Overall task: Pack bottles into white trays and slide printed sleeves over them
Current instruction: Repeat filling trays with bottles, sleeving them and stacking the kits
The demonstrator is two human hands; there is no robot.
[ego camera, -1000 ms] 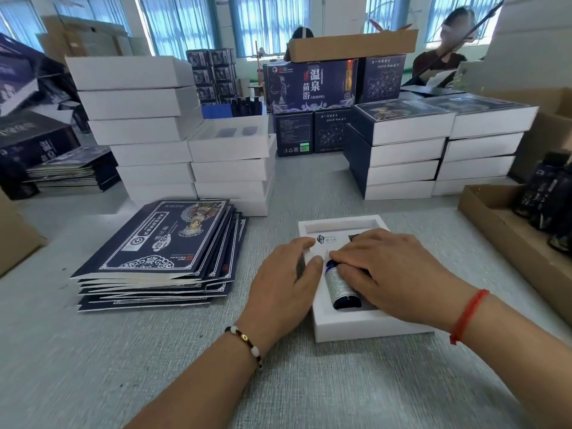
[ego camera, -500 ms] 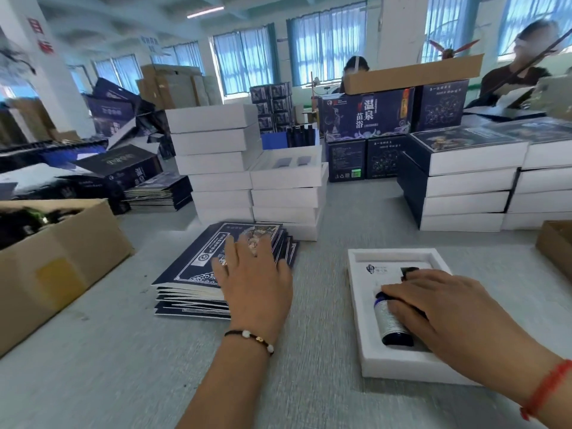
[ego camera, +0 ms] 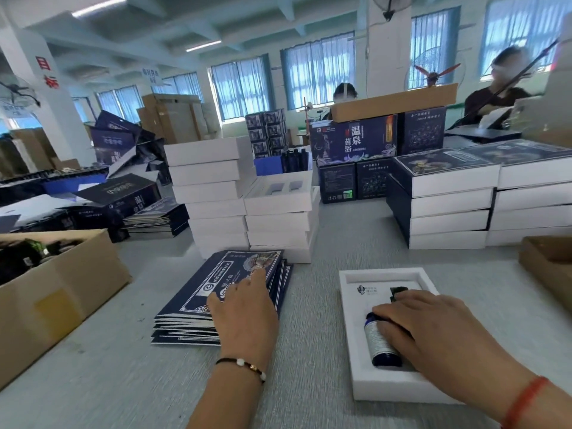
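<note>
Pressing down with flat, relaxed fingers, the right hand (ego camera: 433,329) covers a dark blue bottle (ego camera: 381,345) that lies on its side in the white tray (ego camera: 356,351) at the near right of the grey counter (ego camera: 309,382); the grip is spread over the bottle, not curled round it. A small dark logo with unreadable print marks the tray's inner face, and the bottle's pale label is too fine to read. To the left, the left hand (ego camera: 244,308), fingers straight and apart, rests on the top of a stack of flat navy printed sleeves (ego camera: 216,292), whose white ornamental lettering is blurred. Behind the sleeves stand two piles of plain white trays (ego camera: 216,193). At far right, finished boxes (ego camera: 448,199) in navy sleeves are stacked. Farther back a large navy carton (ego camera: 353,140) reads 温泉 and 苗浴. A brown cardboard box (ego camera: 62,292) holding dark bottles sits at the near left. Red characters 目标 run down a white pillar (ego camera: 46,72) at far left.
</note>
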